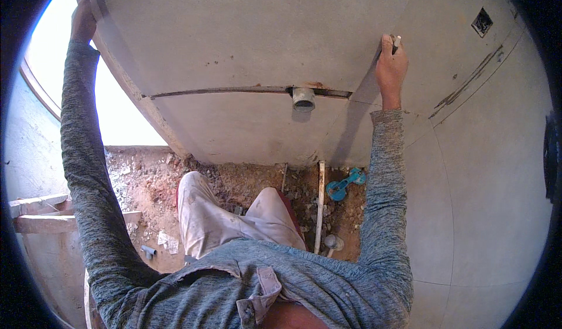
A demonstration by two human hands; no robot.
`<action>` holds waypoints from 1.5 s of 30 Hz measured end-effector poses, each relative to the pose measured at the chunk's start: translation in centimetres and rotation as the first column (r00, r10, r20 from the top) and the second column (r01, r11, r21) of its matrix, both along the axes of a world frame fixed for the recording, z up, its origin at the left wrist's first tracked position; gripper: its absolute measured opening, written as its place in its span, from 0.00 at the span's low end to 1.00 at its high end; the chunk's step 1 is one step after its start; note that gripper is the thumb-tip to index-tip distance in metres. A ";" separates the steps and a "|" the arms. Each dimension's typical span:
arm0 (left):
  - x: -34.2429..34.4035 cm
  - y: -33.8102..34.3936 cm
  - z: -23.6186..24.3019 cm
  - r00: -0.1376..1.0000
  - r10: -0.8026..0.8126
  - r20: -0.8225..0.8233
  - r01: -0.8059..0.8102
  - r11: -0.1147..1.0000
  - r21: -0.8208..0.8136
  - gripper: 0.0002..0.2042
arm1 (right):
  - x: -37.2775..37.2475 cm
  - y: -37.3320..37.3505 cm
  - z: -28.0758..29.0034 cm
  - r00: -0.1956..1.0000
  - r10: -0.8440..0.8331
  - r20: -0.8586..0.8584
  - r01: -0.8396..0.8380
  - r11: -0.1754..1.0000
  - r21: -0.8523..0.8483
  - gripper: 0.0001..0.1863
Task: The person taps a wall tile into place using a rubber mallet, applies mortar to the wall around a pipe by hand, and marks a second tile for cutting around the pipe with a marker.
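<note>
At the upper left, my left hand (85, 21) rests against the wall's edge beside a bright opening. Its visible fingers stretch upward along that edge; the rest is dim and partly cut off. My right hand (391, 70) is raised in front of the grey plastered wall (246, 42), closed around a short white-tipped stick (397, 41), whose exact kind I cannot make out. Between the hands and lower, a grey pipe end (303, 99) sticks out of a long horizontal groove (216, 90) cut in the plaster.
A square box recess (482, 22) and a slanting groove (468, 83) mark the right wall. Rubble covers the ground (140, 176). A white pipe (320, 206), a turquoise plastic object (345, 185) and a grey pipe fitting (148, 251) lie below. Timber (44, 223) stands at left.
</note>
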State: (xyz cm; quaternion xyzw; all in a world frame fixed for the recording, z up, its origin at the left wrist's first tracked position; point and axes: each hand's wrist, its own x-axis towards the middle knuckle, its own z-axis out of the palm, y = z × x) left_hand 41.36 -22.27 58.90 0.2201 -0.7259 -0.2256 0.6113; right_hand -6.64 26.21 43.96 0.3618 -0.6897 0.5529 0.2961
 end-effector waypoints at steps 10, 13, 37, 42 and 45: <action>-1.1 4.5 -0.5 0.998 0.056 0.007 -0.056 0.998 -0.012 0.21 | -0.5 -0.6 0.3 0.997 -0.001 -0.080 -0.005 0.997 -0.073 0.19; -0.6 3.6 -0.7 0.997 0.054 0.048 -0.048 0.991 -0.126 0.21 | 0.3 -0.5 0.6 0.999 0.036 0.004 -0.036 0.998 -0.048 0.20; 4.6 8.6 -0.3 0.993 0.120 -0.013 -0.121 0.990 -0.076 0.22 | 6.5 4.1 2.9 0.928 0.326 0.181 -0.290 0.936 -0.199 0.15; 7.6 3.8 -2.8 0.959 0.226 0.173 -0.161 0.931 -0.328 0.21 | 6.4 0.9 -1.2 0.899 0.350 0.262 -0.316 0.935 -0.162 0.16; 5.8 5.3 -4.0 0.947 0.273 0.167 -0.230 0.944 -0.236 0.23 | 5.9 -0.5 -3.0 0.911 0.307 0.275 -0.288 0.951 -0.111 0.17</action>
